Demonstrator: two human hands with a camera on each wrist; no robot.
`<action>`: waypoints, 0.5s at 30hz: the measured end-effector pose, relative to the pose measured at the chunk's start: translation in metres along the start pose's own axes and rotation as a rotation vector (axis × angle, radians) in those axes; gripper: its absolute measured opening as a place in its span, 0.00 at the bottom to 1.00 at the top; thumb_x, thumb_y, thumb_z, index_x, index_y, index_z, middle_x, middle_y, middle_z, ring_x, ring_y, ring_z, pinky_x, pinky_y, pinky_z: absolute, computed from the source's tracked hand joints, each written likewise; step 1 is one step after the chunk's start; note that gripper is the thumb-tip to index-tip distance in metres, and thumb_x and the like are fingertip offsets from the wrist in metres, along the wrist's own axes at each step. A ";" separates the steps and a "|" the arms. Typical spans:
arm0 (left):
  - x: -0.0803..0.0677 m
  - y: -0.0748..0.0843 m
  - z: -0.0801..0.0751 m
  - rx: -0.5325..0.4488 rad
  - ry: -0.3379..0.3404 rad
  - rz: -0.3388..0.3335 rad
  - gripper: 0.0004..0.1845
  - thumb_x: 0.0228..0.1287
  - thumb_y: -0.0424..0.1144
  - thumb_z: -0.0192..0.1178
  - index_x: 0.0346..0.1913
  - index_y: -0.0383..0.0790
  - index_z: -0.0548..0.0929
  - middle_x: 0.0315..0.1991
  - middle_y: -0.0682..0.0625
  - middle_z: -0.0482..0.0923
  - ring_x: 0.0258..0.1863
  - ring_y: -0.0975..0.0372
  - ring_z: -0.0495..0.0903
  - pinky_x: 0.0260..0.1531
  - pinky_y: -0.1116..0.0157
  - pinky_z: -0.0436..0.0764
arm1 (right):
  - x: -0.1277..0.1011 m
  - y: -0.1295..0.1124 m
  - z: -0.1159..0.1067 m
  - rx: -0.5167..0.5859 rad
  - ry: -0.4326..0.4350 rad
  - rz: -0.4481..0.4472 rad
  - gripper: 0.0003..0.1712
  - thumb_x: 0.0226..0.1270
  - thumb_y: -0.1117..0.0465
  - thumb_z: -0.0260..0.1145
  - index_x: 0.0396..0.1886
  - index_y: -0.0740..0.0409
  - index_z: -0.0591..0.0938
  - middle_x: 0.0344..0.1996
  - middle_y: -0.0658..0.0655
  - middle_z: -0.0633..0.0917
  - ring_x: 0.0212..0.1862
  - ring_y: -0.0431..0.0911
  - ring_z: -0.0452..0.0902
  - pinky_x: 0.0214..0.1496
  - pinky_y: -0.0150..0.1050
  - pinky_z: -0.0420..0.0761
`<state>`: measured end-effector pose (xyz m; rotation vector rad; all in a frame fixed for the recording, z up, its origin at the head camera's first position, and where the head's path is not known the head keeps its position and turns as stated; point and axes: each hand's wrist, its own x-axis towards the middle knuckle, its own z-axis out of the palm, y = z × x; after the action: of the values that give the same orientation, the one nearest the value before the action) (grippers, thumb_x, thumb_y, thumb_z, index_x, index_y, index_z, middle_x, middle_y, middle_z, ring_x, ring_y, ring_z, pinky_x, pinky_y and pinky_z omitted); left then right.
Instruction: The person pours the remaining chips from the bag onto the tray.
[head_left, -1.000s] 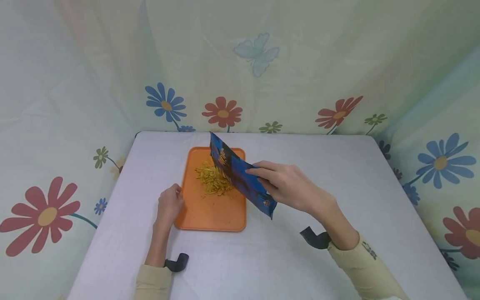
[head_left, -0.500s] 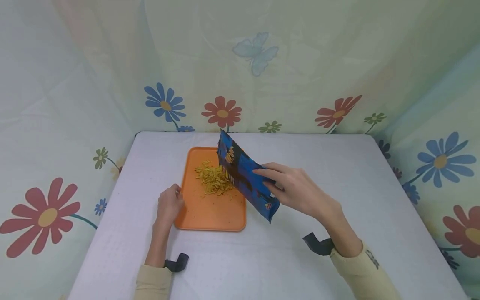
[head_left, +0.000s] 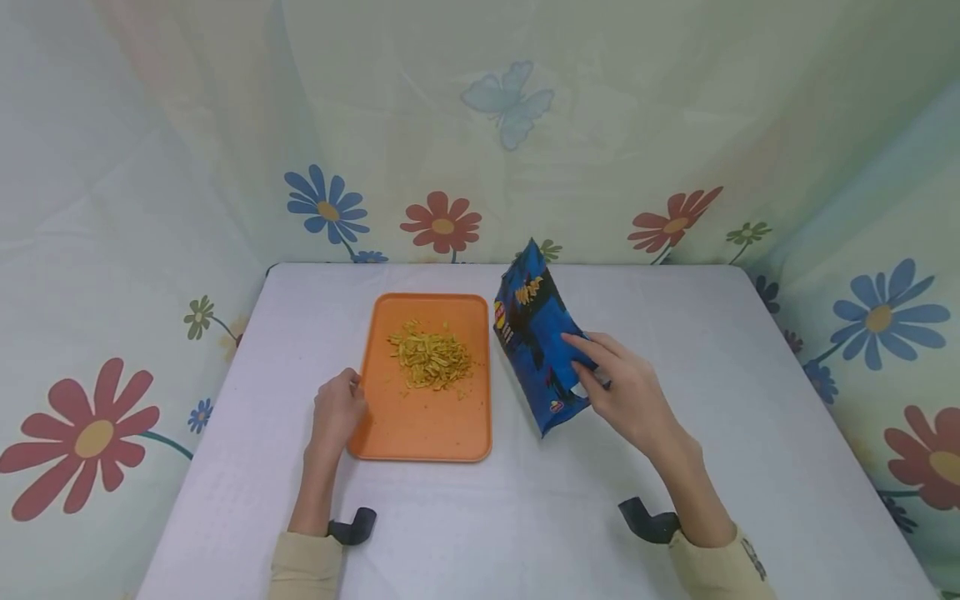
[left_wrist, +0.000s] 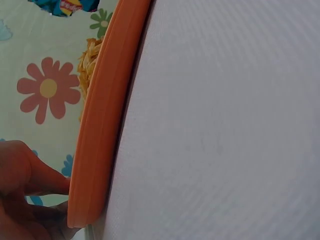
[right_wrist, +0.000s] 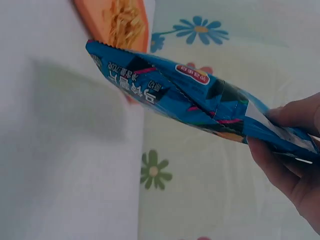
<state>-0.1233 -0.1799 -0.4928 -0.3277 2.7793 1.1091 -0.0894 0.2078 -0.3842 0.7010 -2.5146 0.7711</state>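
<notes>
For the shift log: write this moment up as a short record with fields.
left hand: left hand holds the near left rim of the orange tray
right hand: right hand pinches the blue snack bag, lifted and tilted, right of the tray
tray contents: pile of yellow snack sticks in the far half
surface: white table
backdrop: floral curtain behind and at both sides

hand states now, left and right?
Left hand: fingers curled round the left rim of the orange tray, gripping it.
Right hand: pinching the blue snack bag, beside the tray.
</notes>
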 end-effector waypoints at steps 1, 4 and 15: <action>0.000 0.000 0.000 0.003 0.000 0.000 0.15 0.71 0.27 0.55 0.57 0.25 0.78 0.36 0.38 0.81 0.28 0.55 0.76 0.24 0.66 0.73 | -0.002 0.004 -0.001 -0.017 0.007 0.011 0.28 0.57 0.79 0.73 0.59 0.63 0.84 0.51 0.62 0.86 0.36 0.47 0.85 0.31 0.38 0.86; 0.000 0.001 0.000 0.012 0.003 0.001 0.14 0.71 0.27 0.55 0.56 0.25 0.78 0.36 0.38 0.81 0.28 0.55 0.76 0.24 0.66 0.73 | -0.006 0.015 -0.005 -0.083 0.016 0.025 0.27 0.56 0.79 0.73 0.58 0.65 0.84 0.49 0.64 0.86 0.33 0.47 0.83 0.28 0.37 0.83; 0.000 0.002 0.001 0.022 0.017 0.003 0.14 0.71 0.26 0.54 0.55 0.26 0.79 0.36 0.37 0.82 0.26 0.56 0.75 0.24 0.66 0.71 | -0.010 0.040 -0.012 -0.282 0.048 -0.020 0.23 0.56 0.79 0.71 0.54 0.68 0.85 0.45 0.66 0.85 0.25 0.51 0.82 0.17 0.39 0.74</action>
<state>-0.1234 -0.1782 -0.4920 -0.3316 2.8057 1.0803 -0.1015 0.2471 -0.3963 0.6007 -2.5002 0.4080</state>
